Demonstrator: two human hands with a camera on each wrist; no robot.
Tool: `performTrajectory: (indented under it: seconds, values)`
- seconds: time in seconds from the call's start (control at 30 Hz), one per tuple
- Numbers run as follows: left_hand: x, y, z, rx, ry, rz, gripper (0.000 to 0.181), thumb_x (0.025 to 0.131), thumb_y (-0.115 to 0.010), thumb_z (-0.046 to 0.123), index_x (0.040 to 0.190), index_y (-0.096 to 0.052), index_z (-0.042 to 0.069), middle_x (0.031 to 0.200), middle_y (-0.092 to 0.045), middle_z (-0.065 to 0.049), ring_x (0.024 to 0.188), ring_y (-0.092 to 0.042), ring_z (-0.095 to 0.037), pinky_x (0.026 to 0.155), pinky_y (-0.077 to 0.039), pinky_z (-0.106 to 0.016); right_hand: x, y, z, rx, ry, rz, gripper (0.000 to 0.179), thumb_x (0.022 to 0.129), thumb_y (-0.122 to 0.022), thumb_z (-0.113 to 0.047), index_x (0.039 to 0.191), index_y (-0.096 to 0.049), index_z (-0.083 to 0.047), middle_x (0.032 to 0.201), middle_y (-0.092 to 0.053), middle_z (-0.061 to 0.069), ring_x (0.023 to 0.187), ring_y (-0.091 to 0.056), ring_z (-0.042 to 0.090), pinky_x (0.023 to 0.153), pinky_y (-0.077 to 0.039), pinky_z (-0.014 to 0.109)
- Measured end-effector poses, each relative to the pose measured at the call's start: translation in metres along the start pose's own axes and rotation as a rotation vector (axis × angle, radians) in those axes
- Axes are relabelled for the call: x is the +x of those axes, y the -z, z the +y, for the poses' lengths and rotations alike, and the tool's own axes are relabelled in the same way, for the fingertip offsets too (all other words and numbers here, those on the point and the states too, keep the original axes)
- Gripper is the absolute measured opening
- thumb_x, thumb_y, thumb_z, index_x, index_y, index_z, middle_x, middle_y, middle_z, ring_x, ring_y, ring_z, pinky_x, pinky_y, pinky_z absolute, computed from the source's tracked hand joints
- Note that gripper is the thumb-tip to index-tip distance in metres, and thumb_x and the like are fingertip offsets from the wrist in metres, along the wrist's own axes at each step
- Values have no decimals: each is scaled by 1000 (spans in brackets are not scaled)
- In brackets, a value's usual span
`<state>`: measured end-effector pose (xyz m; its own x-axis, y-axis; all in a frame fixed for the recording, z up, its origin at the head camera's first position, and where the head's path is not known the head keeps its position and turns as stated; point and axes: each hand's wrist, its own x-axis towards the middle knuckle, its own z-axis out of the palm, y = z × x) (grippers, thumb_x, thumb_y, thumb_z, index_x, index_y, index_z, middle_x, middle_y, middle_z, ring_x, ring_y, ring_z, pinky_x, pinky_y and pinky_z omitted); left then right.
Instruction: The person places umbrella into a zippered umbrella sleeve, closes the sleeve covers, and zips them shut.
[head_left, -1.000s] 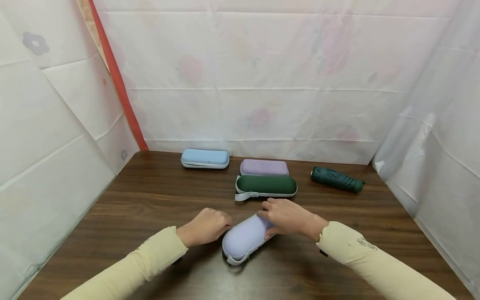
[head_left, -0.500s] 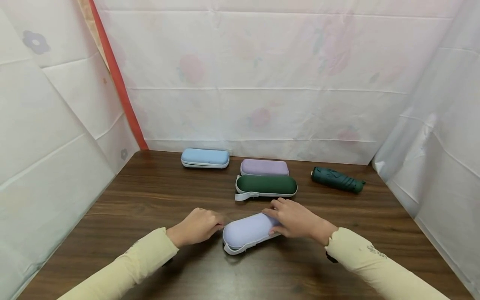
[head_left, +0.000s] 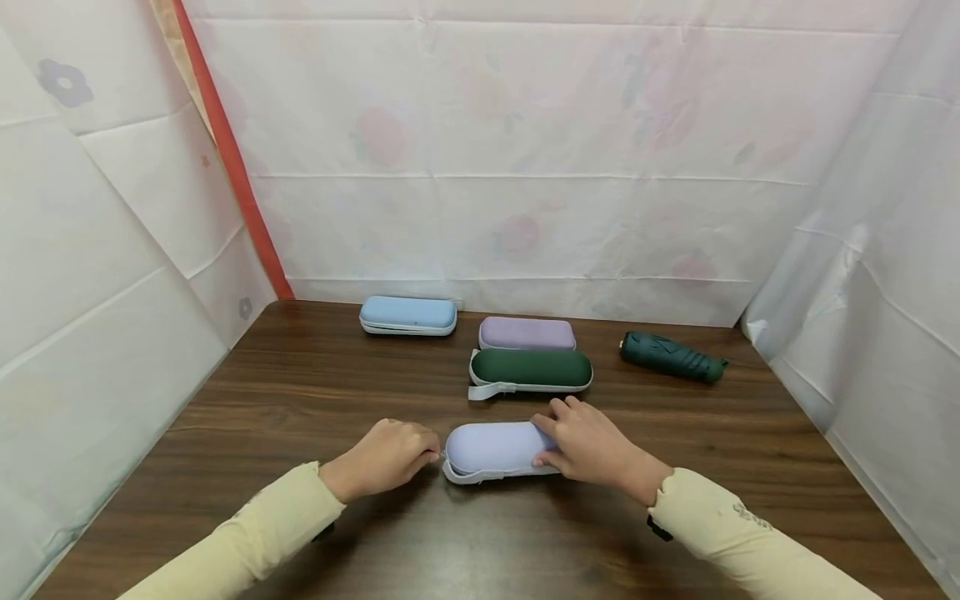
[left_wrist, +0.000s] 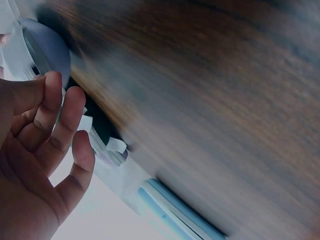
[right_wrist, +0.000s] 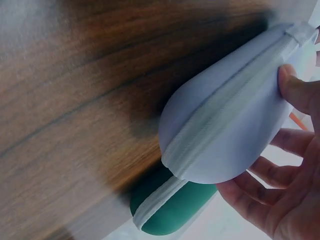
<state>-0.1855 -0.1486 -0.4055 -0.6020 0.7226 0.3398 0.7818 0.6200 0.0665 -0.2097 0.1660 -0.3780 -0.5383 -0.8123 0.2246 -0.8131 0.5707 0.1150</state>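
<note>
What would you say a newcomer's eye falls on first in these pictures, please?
Most likely the pale lavender case at the near middle of the dark wooden table, its right end in the right hand and the left hand at its left end. After that, perhaps the dark green case just beyond it, then the bold red strip slanting down the left side of the pale backdrop.

Pale lavender rounded fabric case: right end hidden under right hand; part pinched by left hand too small to make out. Beyond grip, light-purple rectangular case: front hidden by dark green oblong case. Beyond left hand, light-blue rectangular case cut off by left wrist view's bottom edge. Behind right hand, lettering on cream cloth sleeve unreadably small.
</note>
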Motion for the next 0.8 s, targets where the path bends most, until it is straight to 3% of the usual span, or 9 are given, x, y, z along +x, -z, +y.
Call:
performTrajectory:
  seconds: [0.6, 0.8]
  values:
    - [0, -3, 6, -24, 2, 11, 16, 86, -68, 9, 74, -61, 17, 72, -59, 10, 64, -55, -4, 53, -45, -28, 1, -1, -7, -18, -94, -13, 49, 83, -71, -46, 108, -67, -4, 85, -56, 9, 68, -43, 19, 60, -43, 33]
    - [4, -3, 11, -6, -28, 25, 17, 86, -68, 9, 72, -60, 17, 69, -57, 10, 62, -54, -5, 52, -44, -28, 2, -2, -9, -18, -108, -2, 49, 83, -71, -46, 107, -67, -3, 84, -56, 10, 68, -44, 20, 60, -43, 33]
